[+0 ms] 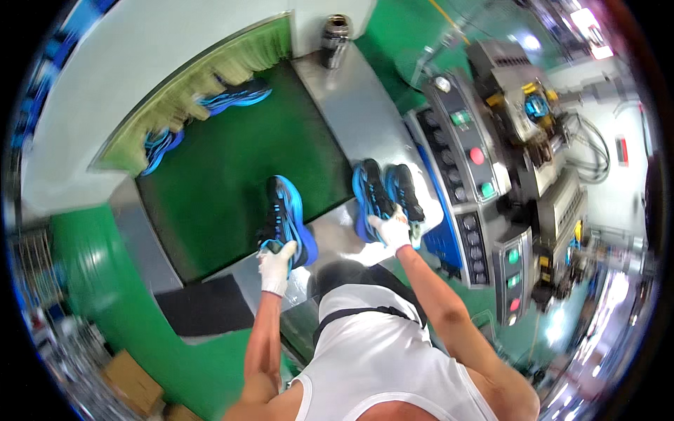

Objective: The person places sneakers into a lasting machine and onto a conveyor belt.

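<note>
My left hand [275, 267], in a white glove, is closed on the heel end of a black and blue sneaker [288, 210]. That sneaker lies over the near edge of a green conveyor belt [232, 182], its toe pointing away from me. To the right, my gloved right hand [393, 230] grips the heel end of a second black and blue sneaker [371, 188] above the metal border. A third sneaker [406, 191] stands close beside it on the right, partly covered by my hand; I cannot tell whether the hand holds it too.
Two more sneakers [235, 97] [161, 149] sit at the belt's far end by a fringed curtain [196, 88]. A metal canister [335, 41] stands on the metal border [351, 105]. Control panels [470, 140] with buttons and machines rise at the right. A black mat [203, 306] lies near left.
</note>
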The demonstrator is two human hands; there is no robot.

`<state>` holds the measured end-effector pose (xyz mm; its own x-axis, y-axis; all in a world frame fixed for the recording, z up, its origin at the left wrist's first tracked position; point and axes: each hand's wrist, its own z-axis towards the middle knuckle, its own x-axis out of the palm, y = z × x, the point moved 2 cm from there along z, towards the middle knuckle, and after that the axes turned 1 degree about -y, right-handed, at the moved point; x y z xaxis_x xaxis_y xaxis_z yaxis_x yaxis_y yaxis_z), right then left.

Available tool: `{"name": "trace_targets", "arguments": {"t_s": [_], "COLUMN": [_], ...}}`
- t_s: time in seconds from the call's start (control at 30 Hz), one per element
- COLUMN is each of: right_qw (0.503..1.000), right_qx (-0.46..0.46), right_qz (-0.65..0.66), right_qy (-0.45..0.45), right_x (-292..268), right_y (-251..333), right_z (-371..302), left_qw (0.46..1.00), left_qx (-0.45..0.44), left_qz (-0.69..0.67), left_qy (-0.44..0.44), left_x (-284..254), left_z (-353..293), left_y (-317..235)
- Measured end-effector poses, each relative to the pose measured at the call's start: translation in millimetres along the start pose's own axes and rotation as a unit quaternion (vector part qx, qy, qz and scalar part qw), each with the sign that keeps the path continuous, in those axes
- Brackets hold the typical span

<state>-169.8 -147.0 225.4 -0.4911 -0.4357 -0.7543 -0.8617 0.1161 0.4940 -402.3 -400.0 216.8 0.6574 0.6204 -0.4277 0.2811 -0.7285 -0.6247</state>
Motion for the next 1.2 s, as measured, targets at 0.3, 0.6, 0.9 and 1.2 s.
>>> {"name": "trace_targets", "arguments": {"t_s": [0.3, 0.6, 0.9, 1.2], "right_qw": [0.889, 0.622, 0.232, 0.254], "right_qx": [0.164, 0.309, 0.336, 0.659], "right_qz": [0.424, 0.648, 0.5, 0.223], "right_qy": [0.06, -0.311, -0.764, -0.672], "right_x": [-90.0, -169.9, -145.0, -167.7], "right_y": [-24.3, -150.1, -270.9, -444.6], "right_z": [-163.3, -410.7, -668.9, -831.1], "left_qw": [0.935, 0.657, 0.284, 0.056], "left_qx": [0.145, 0.435, 0.537, 0.614], "left_qz": [0.275, 0.404, 0.487, 0.278], "left_qy": [0.17, 0.466, 0.627, 0.737], "left_x": [30.6, 173.7, 276.4, 359.4], "left_z": [-103.9, -304.3, -632.7, -897.1], "left_y": [-139.5, -116.9, 13.1, 241.9]}}
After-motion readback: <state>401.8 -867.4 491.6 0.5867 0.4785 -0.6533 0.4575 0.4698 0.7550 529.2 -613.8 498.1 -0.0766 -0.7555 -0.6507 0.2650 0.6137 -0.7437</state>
